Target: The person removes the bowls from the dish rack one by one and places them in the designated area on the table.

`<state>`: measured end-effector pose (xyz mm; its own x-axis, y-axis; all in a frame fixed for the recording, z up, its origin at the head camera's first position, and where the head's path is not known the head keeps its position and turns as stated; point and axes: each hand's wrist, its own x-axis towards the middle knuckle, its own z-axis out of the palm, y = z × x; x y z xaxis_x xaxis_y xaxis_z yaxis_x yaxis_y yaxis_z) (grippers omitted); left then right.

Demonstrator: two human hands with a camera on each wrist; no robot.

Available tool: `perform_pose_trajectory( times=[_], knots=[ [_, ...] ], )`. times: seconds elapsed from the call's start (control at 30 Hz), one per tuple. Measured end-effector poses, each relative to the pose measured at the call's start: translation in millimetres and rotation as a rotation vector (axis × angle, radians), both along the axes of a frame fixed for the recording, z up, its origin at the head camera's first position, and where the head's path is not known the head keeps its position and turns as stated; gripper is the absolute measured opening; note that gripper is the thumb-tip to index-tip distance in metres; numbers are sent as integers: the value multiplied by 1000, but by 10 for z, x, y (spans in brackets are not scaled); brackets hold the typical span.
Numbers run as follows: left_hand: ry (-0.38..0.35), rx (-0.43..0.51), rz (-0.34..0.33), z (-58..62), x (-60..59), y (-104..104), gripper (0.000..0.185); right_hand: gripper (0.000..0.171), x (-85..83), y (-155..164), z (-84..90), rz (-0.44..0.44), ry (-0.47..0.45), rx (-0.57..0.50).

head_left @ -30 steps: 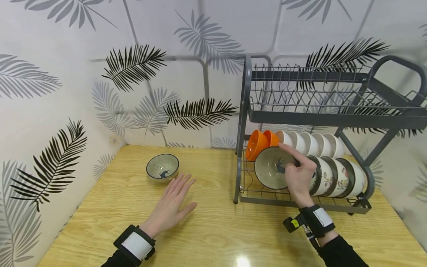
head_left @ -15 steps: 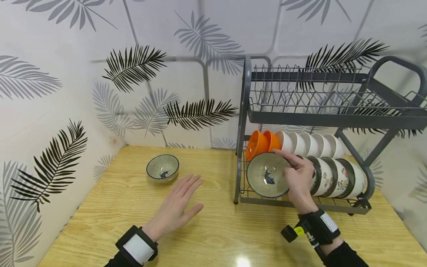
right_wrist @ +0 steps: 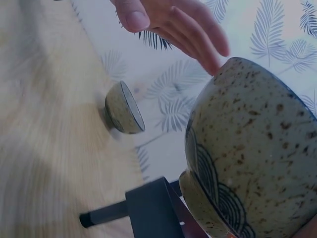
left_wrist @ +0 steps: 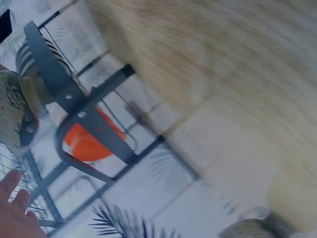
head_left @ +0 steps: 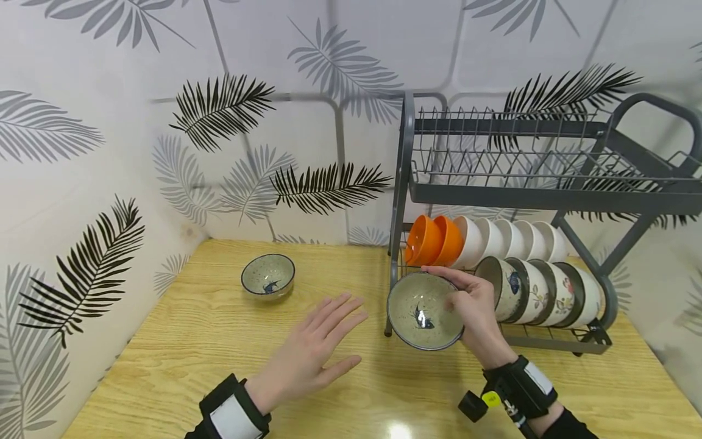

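Observation:
A speckled grey-beige bowl (head_left: 419, 308) with a blue fish inside and a dark rim hangs in front of the rack's left end. My right hand (head_left: 479, 314) pinches it at its right side, its index finger along the rim and the bowl's inside facing me. My left hand (head_left: 315, 350) hovers over the table to the left, fingers straight and holding nothing. Beyond its fingertips, a matching bowl (head_left: 267, 277) stands upright on the table. From the right wrist view, the held bowl's speckled outside (right_wrist: 252, 134) shows a blue wave pattern, close to the left hand's fingers (right_wrist: 190, 29).
A grey two-tier dish rack (head_left: 548, 196) stands at the right. Its lower tier holds two orange bowls (head_left: 422, 239), a row of white bowls (head_left: 512, 239), and several patterned bowls (head_left: 565, 296) in front. A leaf-patterned wall covering (head_left: 329, 140) runs behind the wooden table (head_left: 351, 274).
My right hand has drawn the bowl out of the rack's lower tier, leftward and toward me. The left hand has shifted right and slightly nearer. The other bowl stays put.

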<state>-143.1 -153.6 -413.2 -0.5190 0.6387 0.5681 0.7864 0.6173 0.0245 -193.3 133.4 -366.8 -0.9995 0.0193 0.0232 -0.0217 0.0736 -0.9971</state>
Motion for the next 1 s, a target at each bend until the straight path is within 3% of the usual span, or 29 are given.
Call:
perform_pose_trajectory(
  times=[0.3, 0.67, 1.0],
  knots=[
    [167, -126, -75, 90, 108, 175, 73, 66, 70, -149, -75, 99, -53, -25],
    [283, -227, -125, 86, 154, 274, 54, 69, 131, -327, -147, 135, -104, -41],
    [213, -210, -163, 88, 175, 318, 37, 66, 173, -415, -199, 146, -130, -58]
  ],
)
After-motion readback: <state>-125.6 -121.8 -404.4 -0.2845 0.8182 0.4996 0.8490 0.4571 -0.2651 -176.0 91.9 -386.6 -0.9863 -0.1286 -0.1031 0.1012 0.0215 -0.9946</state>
